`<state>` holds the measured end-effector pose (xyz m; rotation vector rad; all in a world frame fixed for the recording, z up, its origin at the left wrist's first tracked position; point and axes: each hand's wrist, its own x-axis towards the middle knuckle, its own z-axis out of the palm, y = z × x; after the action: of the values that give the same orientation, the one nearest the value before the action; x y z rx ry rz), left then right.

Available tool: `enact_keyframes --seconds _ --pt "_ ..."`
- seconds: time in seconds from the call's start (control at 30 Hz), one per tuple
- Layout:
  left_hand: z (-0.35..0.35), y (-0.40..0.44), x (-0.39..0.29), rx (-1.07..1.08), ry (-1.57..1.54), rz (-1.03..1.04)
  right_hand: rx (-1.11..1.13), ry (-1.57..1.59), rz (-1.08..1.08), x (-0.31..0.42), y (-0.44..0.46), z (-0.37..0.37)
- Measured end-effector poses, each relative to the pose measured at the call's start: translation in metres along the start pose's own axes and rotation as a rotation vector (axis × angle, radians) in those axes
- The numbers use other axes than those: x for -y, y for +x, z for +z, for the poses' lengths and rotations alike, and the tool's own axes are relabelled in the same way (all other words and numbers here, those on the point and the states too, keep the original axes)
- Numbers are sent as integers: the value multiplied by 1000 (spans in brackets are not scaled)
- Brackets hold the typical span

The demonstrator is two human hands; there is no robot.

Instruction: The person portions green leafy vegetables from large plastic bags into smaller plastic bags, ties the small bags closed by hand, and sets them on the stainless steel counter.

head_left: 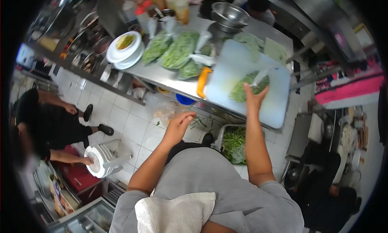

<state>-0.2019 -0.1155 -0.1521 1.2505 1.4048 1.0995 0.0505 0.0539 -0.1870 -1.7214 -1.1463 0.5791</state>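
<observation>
A clear plastic bag of cut green vegetables [239, 92] lies on the pale blue cutting board [222, 75], its twisted top sticking up. My right hand [254, 98] is on this bag, thumb on one side and fingers on the other, gripping it near the twisted neck. In front of my body, short of the counter edge, my left hand [179, 126] hangs with its fingers curled together and nothing visible in them. A curved orange object [203, 82] lies along the board's left edge; its kind is unclear.
Several filled bags of greens [178, 51] rest left of the board, beside stacked white plates [124, 51]. Metal bowls [230, 15] stand behind. A crate of greens [234, 146] sits on the floor below. One person stands left by a white stool [103, 160].
</observation>
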Motion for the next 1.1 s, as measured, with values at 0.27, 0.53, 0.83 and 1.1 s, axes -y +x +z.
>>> enact_keyframes --seconds 0.27,0.53,0.83,1.1 --pt "-75 -71 28 -30 -344 -257 230 762 248 56 -4 -37" --pt "-108 -62 -20 -16 -866 -70 1002 685 10 174 -139 25" --pt "-152 -110 45 -534 -1338 -94 1027 702 403 112 -153 148" --pt "-149 -142 63 -769 -1407 79 950 577 462 116 -64 191"
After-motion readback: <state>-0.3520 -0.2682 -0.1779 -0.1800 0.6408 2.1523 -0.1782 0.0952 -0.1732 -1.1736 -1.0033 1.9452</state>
